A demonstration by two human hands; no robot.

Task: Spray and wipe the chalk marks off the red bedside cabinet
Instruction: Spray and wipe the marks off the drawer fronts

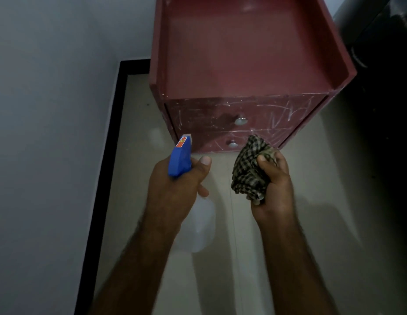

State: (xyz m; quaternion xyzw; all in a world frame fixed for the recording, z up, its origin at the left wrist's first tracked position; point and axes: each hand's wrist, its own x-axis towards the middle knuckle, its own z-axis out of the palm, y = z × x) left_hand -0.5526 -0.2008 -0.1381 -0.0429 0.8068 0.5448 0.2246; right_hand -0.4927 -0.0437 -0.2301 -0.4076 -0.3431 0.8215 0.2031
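Observation:
The red bedside cabinet [243,55] stands ahead of me, seen from above, with a recessed top. White chalk marks [282,117] cover its two drawer fronts, each with a metal knob. My left hand [175,187] grips a spray bottle [181,159] with a blue trigger head and clear body; the nozzle points at the lower left of the drawers. My right hand [274,189] clutches a bunched checked cloth [250,169], held just in front of the lower drawer, not touching it as far as I can tell.
A pale wall [50,110] with a black skirting strip [107,155] runs along the left. Beige floor tiles [334,201] lie below my arms. Something dark [384,64] stands to the right of the cabinet.

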